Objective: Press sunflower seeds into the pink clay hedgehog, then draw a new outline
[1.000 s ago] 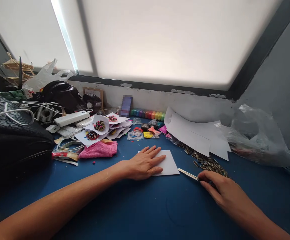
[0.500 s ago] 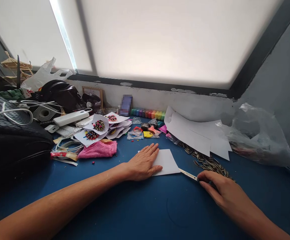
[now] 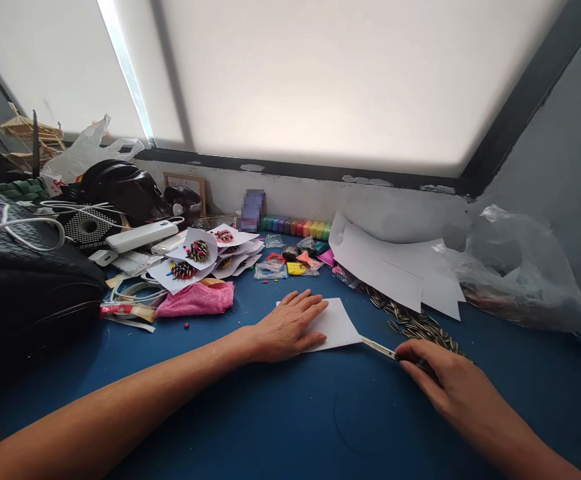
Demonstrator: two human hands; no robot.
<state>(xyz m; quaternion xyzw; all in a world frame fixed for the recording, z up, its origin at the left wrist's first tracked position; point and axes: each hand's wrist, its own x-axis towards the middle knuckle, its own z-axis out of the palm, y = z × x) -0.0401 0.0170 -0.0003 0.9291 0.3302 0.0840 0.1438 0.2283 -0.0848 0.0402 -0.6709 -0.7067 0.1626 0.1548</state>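
My left hand [image 3: 293, 325] lies flat on a small white sheet of paper [image 3: 337, 327], fingers stretched out, pressing it to the blue tabletop. The paper looks folded, with its near right corner towards my other hand. My right hand [image 3: 435, 373] is closed around a slim utility knife [image 3: 381, 348]. Its long pale blade points left and its tip meets that near right corner; whether it is between layers I cannot tell. Most of the knife's handle is hidden in my fingers. Just beyond the knife lies a pile of striped sunflower seeds [image 3: 423, 328].
Larger white sheets [image 3: 385, 263] lean over the seeds, beside a clear plastic bag [image 3: 525, 280]. Small packets of coloured clay [image 3: 297, 268] lie at the back. On the left are decorated paper pieces [image 3: 197, 252], a pink cloth [image 3: 197, 298], cables and a black bag [image 3: 30, 287].
The fingers of my left hand have shifted slightly to the right on the paper. My right hand and the knife have barely moved.
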